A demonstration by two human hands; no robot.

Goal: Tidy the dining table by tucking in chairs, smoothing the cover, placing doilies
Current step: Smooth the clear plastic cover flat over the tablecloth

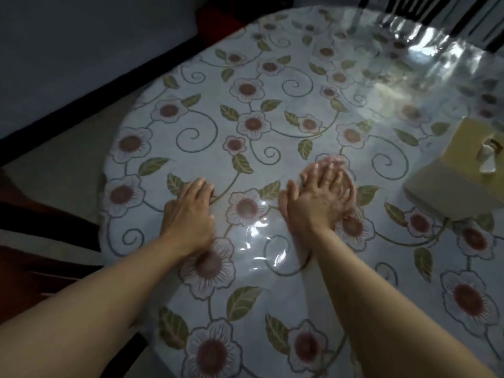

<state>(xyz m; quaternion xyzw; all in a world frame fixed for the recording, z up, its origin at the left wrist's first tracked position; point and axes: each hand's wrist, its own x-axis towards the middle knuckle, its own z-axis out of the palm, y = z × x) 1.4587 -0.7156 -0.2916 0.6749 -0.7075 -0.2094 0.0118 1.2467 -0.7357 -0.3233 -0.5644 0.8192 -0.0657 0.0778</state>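
Note:
A rounded dining table wears a pale flowered cloth under a glossy clear plastic cover [272,126]. My left hand [188,211] lies flat on the cover near the table's left edge, fingers together and pointing away from me. My right hand [319,197] rests palm down just to its right, fingers slightly spread and blurred. Between the two hands the plastic shows small shiny wrinkles [261,236]. Neither hand holds anything. No doilies are in view.
A cream tissue box [458,170] with a tissue sticking out stands at the right edge. A dark slatted chair back [425,15] shows beyond the far side of the table. Floor and a dark rug [41,227] lie to the left.

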